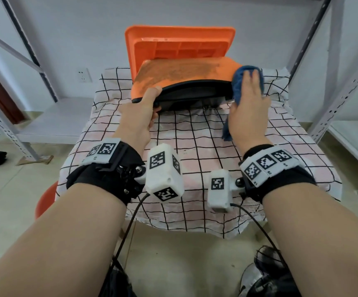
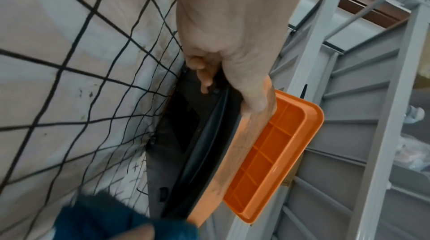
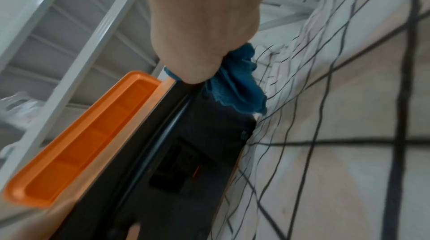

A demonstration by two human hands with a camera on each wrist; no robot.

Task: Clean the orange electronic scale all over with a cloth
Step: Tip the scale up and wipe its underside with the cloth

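Observation:
The orange electronic scale point(image 1: 180, 76) is tipped up on its far edge on the checked tablecloth. Its dusty orange side faces up, its black underside point(image 1: 191, 97) faces me, and the ribbed weighing pan point(image 1: 180, 39) stands upright behind. My left hand point(image 1: 154, 103) grips the near left corner, thumb on the orange side, fingers curled under the black base point(image 2: 204, 133). My right hand point(image 1: 249, 93) holds a blue cloth point(image 1: 238, 84) against the scale's right end. A tail of that cloth point(image 3: 237, 89) hangs under the palm.
The small table's pink and white checked cover point(image 1: 195, 146) lies rumpled under the scale. Grey metal shelving stands close on the left point(image 1: 34, 61) and right point(image 1: 324, 93). A red stool point(image 1: 45, 200) sits by the table's left corner, and a wall socket point(image 1: 83, 75) is behind.

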